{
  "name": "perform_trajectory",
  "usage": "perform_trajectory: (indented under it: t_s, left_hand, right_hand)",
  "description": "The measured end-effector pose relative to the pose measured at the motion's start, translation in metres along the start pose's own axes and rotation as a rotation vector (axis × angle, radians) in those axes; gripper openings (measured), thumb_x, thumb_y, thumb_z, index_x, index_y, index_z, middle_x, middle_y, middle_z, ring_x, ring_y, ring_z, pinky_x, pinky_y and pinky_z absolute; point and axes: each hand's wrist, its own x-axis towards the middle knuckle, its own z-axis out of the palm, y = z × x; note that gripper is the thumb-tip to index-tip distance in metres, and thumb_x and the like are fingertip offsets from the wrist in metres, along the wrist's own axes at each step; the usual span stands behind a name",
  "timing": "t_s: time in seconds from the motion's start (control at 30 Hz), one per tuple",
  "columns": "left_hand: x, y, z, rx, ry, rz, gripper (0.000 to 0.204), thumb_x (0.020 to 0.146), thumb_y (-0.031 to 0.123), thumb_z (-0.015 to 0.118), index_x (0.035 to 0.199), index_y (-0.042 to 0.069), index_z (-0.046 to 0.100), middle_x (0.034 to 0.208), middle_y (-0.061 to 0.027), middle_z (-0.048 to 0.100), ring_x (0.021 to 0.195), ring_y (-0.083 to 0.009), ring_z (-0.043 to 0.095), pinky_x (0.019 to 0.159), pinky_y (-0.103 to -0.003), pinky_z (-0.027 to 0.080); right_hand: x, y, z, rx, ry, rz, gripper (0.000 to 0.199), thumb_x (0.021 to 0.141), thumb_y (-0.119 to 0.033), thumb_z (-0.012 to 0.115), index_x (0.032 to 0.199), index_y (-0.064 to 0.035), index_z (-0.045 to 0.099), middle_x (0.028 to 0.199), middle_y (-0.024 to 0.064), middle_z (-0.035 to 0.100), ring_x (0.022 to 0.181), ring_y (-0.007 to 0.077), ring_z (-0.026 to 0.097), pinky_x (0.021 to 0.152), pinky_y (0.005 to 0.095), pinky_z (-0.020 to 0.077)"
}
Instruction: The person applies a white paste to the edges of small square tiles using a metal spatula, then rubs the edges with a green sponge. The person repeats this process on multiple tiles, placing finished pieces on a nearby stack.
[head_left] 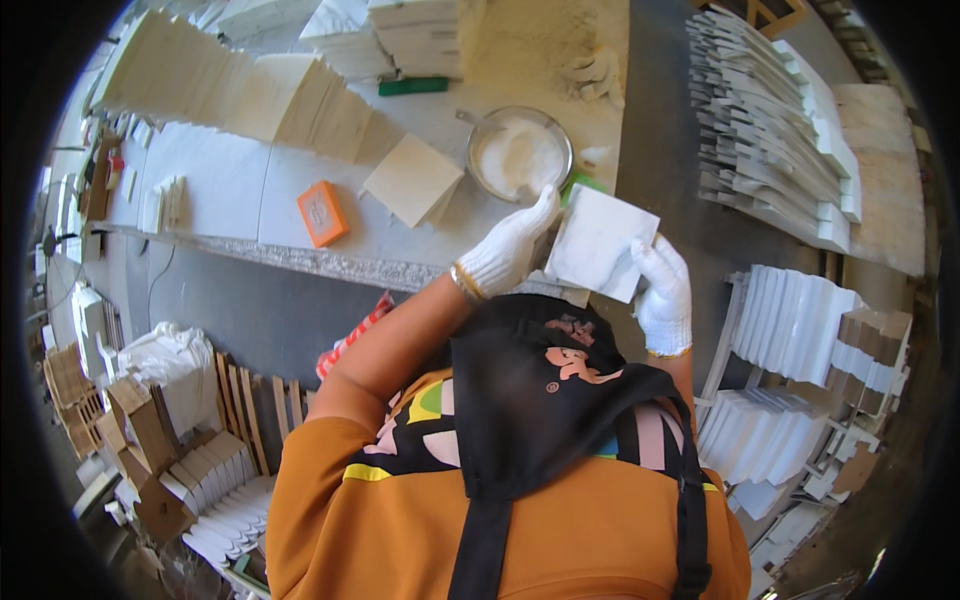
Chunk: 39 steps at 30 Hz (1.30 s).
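A square white marble tile point(603, 243) with faint grey veins is tilted over the near edge of the worktable. My right hand point(664, 296), in a white knitted glove, grips it by the right edge, fingertips on its face. My left hand point(512, 243), gloved alike, is beside the tile's left edge with its fingers stretched toward the bowl; its palm side is hidden. Just beyond is a round metal bowl point(570, 150) holding white, powdery-looking stuff. Part of a green item point(582, 184) shows behind the tile.
Left of the bowl lie beige square tiles point(413, 180) and an orange box point(322, 213) on the worktable point(230, 190). A green block point(413, 86) and long rows of stacked tiles point(240, 90) stand farther back. Racks of white slabs point(775, 130) and stacked pieces point(795, 320) line the right.
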Motion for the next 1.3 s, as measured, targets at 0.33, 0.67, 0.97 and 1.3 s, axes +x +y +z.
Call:
perform_trajectory:
  t_s: [0.33, 0.67, 0.97, 1.3]
  left_hand:
    - [-0.004, 0.006, 0.022, -0.167, -0.029, 0.063, 0.042, 0.103, 0.038, 0.053, 0.129, 0.005, 0.057, 0.121, -0.0054, 0.063, 0.116, -0.0174, 0.059, 0.101, -0.034, 0.046]
    - [-0.005, -0.002, 0.007, -0.131, -0.112, 0.020, 0.042, 0.097, 0.030, 0.064, 0.129, 0.004, 0.057, 0.118, -0.0048, 0.065, 0.107, -0.0162, 0.062, 0.090, -0.032, 0.051]
    - [-0.012, 0.000, 0.002, 0.193, -0.225, 0.086, 0.057, 0.091, 0.035, 0.071, 0.132, -0.002, 0.056, 0.114, -0.0088, 0.067, 0.093, -0.0150, 0.066, 0.079, -0.029, 0.055]
    - [-0.017, -0.002, 0.000, 0.195, -0.227, 0.109, 0.053, 0.091, 0.035, 0.071, 0.128, -0.001, 0.059, 0.113, -0.0076, 0.067, 0.094, -0.0144, 0.065, 0.079, -0.027, 0.054]
  right_hand:
    - [0.002, 0.000, 0.000, 0.030, 0.035, -0.027, 0.038, 0.094, -0.015, 0.062, 0.124, 0.0091, 0.060, 0.111, 0.0118, 0.068, 0.100, 0.0174, 0.066, 0.090, 0.0305, 0.0503]
    - [-0.002, -0.001, 0.001, 0.064, 0.094, -0.076, 0.033, 0.093, -0.012, 0.061, 0.119, 0.0073, 0.062, 0.105, 0.0083, 0.068, 0.094, 0.0142, 0.065, 0.084, 0.0276, 0.0503]
    - [-0.005, -0.001, -0.010, 0.036, 0.125, -0.055, 0.034, 0.093, -0.020, 0.062, 0.116, 0.0038, 0.065, 0.089, 0.0053, 0.069, 0.064, 0.0079, 0.062, 0.052, 0.0212, 0.0452]
    - [-0.010, 0.001, -0.007, 0.004, 0.102, -0.057, 0.034, 0.094, -0.024, 0.062, 0.116, 0.0020, 0.066, 0.082, 0.0029, 0.069, 0.053, 0.0038, 0.056, 0.041, 0.0180, 0.0367]
